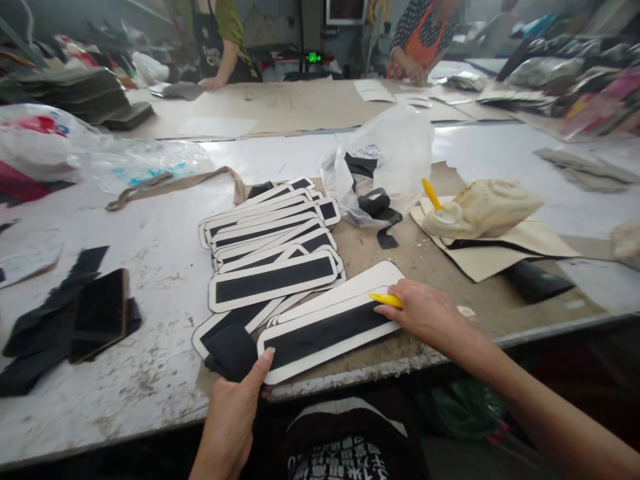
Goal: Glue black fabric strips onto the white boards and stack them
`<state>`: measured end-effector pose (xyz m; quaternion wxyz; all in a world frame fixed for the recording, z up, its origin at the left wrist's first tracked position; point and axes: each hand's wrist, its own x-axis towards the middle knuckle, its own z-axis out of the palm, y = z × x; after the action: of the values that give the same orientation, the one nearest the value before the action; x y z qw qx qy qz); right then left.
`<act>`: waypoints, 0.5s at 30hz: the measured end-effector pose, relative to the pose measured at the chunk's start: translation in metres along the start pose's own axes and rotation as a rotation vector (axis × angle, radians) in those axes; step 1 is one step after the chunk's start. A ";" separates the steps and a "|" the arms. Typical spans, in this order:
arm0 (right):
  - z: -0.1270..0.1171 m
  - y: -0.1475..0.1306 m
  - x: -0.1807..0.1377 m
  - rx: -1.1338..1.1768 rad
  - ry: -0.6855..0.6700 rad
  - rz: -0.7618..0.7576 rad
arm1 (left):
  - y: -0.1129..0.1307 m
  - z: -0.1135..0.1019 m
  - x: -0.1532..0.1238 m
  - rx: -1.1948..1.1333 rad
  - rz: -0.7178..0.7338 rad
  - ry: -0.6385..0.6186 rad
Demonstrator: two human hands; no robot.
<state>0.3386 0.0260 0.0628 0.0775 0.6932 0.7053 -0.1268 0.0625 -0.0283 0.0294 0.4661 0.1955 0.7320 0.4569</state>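
Observation:
My left hand (235, 407) pinches the near left end of a long white panel (320, 357) with rounded corners and a black strip along its middle; the thumb lies on top and the fingers are hidden underneath. Closed around a yellow plastic stick (385, 300), my right hand (425, 310) rests at the panel's right end. Under this panel lie more white pieces. A folded black strip of material (233, 350) sits beside my left thumb. Just beyond, a fanned stack of similar panels (273, 280) covers the brown board.
A pale container (493, 207) with another yellow stick stands on cream sheets to the right. Behind the stack is a plastic bag (400, 153) with black scraps. A phone (103, 310) lies on black strips at left. Two people stand at the far table (300, 103).

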 end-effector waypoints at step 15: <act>-0.008 0.003 0.007 0.117 -0.092 0.109 | 0.006 -0.001 0.000 0.019 -0.152 0.013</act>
<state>0.3420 0.0349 0.0687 0.0762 0.7274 0.6535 -0.1950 0.0608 -0.0262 0.0345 0.4930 0.1408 0.7520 0.4143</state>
